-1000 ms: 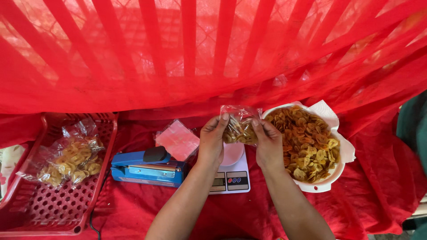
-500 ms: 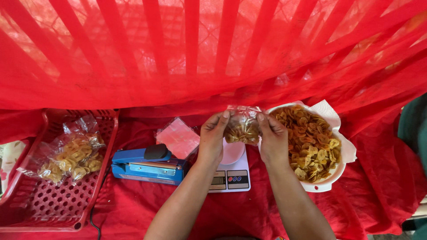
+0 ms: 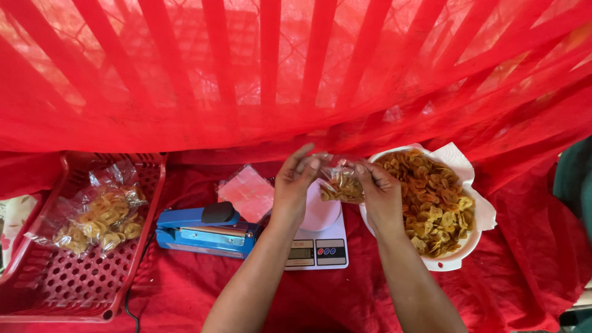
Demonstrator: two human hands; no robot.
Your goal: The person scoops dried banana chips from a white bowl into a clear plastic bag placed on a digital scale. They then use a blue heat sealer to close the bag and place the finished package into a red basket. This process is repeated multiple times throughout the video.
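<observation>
This looks like a small home snack-packing station, perhaps a stall. A digital kitchen scale (image 3: pixel 317 242) sits on a red-draped desk (image 3: pixel 512 290); left of it a blue heat sealer (image 3: pixel 206 231) and a red basket (image 3: pixel 74 283) of bagged chips, right of it a bowl of chips (image 3: pixel 459 262).

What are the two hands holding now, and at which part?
Both hold one small clear bag of chips: the left hand pinches its top edge, the right hand grips its right side.

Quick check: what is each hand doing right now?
Left hand: fingers pinching the top edge of the small clear bag of chips.
Right hand: closed on the same bag, holding it above the scale.
</observation>
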